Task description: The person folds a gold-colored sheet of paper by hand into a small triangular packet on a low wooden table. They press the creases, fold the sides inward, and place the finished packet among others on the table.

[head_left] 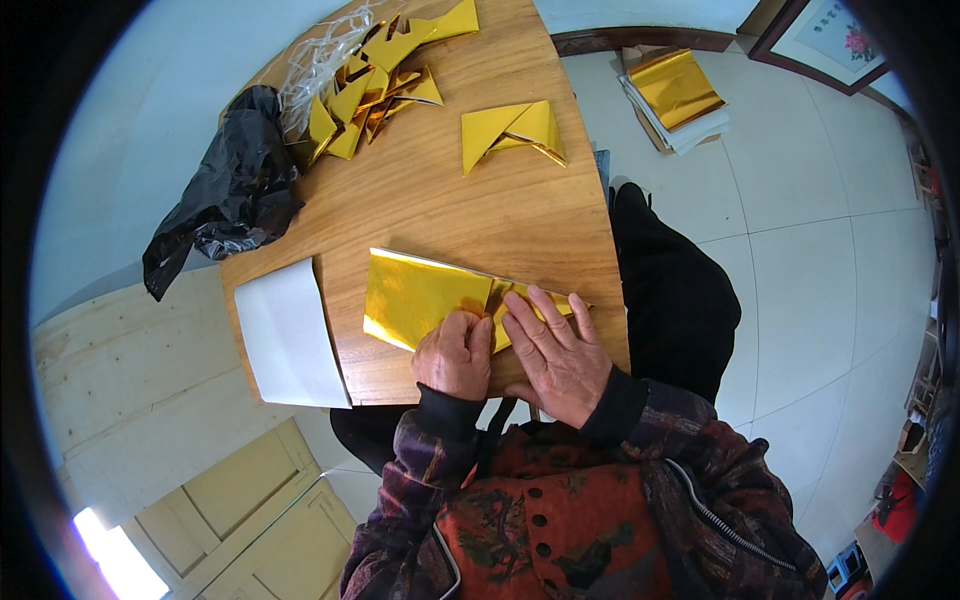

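A sheet of shiny gold foil paper [420,295] lies near the table's front edge, its right part folded over. My left hand [456,352] is closed, thumb against curled fingers, pressing at the fold near the sheet's middle; whether paper is pinched in it is hidden. Flat on the folded right part rests my right hand [558,355], fingers stretched out. Beyond them sits a folded gold paper piece [510,135] with pointed corners. Several more folded gold pieces [375,85] are heaped at the far left.
To the left lies a stack of white-backed sheets [292,335] on the wooden table [420,200]. A crumpled black plastic bag [240,180] hangs over the left edge beside clear plastic strips [325,60]. More gold paper [675,90] sits on the tiled floor, near a framed picture [825,40].
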`<state>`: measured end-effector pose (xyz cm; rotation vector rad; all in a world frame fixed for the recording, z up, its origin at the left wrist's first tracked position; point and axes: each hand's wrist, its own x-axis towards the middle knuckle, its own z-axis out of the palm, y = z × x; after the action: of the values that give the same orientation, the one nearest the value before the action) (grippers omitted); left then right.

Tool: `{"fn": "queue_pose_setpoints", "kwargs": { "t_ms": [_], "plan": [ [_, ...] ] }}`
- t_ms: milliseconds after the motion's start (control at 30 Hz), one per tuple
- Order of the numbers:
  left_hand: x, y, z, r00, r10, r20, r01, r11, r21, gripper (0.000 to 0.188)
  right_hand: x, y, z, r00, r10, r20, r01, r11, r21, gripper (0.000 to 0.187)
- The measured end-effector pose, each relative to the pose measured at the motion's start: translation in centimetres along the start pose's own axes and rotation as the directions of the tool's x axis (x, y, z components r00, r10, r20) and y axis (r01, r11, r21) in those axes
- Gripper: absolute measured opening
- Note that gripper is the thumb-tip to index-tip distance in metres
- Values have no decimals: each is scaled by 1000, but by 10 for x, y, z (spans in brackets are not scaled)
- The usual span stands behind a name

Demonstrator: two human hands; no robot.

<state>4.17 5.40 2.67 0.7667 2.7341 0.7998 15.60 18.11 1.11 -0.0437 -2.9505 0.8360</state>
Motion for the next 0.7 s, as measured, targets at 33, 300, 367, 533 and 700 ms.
{"fn": "queue_pose_setpoints", "kwargs": {
  "t_ms": [33,300,367,533,700],
  "plan": [
    [0,0,0,1000,10,-6,-10,1000,9,13,0,0,0,1000,0,1,0,1000,-3,84],
    [-1,0,1,1000,-14,6,14,1000,13,14,0,-1,0,999,4,-34,-5,1000,-28,86],
    [-1,-1,2,1000,-1,-6,2,1000,29,14,0,-1,1,999,5,-34,-6,1000,-17,86],
    [-1,-2,2,1000,-29,5,29,1000,3,14,0,0,3,1000,-4,-14,3,999,-42,86],
    [-1,-1,2,999,-40,14,40,999,22,15,0,0,3,1000,1,-4,-1,999,-44,86]
  ]
}}
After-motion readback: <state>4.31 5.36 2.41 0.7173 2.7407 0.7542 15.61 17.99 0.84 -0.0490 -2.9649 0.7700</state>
